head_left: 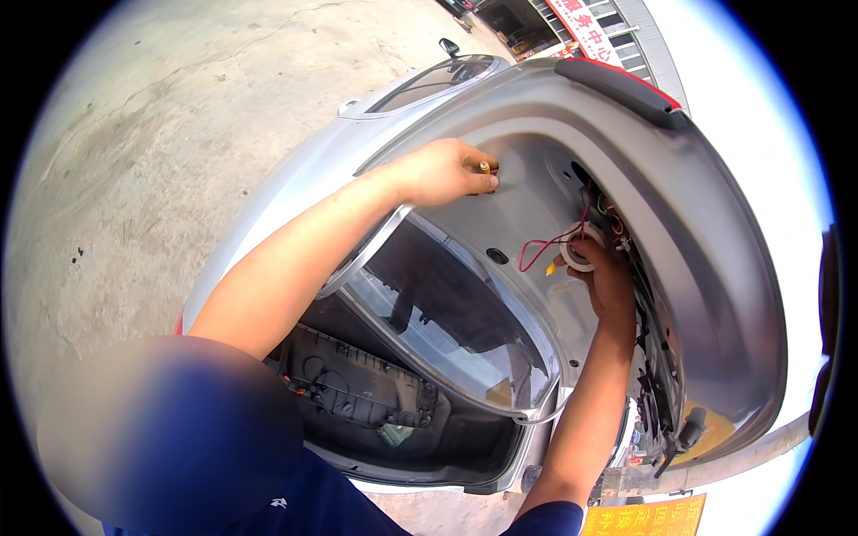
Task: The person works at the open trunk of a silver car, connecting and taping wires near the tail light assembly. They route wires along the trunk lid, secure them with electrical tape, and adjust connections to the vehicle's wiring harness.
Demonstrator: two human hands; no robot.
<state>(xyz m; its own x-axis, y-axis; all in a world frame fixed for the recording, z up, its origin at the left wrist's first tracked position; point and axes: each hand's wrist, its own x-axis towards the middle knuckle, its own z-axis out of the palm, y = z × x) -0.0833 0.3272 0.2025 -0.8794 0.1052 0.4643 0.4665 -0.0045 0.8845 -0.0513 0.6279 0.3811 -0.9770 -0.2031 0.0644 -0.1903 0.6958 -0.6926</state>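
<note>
Beneath the raised silver trunk lid [527, 201], my left hand [447, 171] pinches a small yellow plug [485, 167] with a metal-looking tip between thumb and fingers. Farther right, my right hand [609, 272] is closed around a ring-shaped roll of tape [572, 254], with fingers through or behind its middle. Thin red wire [527, 257] loops out beside the roll and leads up to an opening in the lid. A yellow connector [550, 269] sticks out by the right fingertips; whether they grip it too, I cannot tell.
More wires [612, 214] hang at the lid's opening on the right. Below lie the rear window [447, 313] and the trunk bay with a black ribbed trim panel [357, 375]. Concrete ground [161, 179] stretches left; a yellow sign [643, 515] stands at the bottom right.
</note>
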